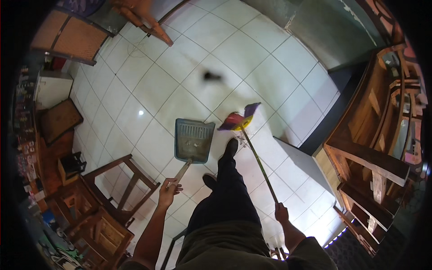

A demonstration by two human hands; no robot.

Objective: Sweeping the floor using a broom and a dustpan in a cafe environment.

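My left hand (169, 193) grips the pale handle of a long-handled plastic dustpan (194, 135). The grey-blue pan lies on the tiled floor ahead of my feet, with small bits of litter in it. A green broom handle (258, 157) runs down to my right hand (281, 212), which is closed around its upper end. The broom head (240, 120), with a yellow base and red and purple bristles, is right of the dustpan, apart from it. Loose dirt (241, 139) lies on the tiles between the broom head and my forward shoe (232, 147).
A wooden bench (368, 158) stands on the right, near a dark-edged platform. Wooden chairs (101, 229) are at the lower left, and a wooden chair leg (165, 35) projects at the top. On the floor ahead is a blurred dark spot (212, 76) that I cannot identify.
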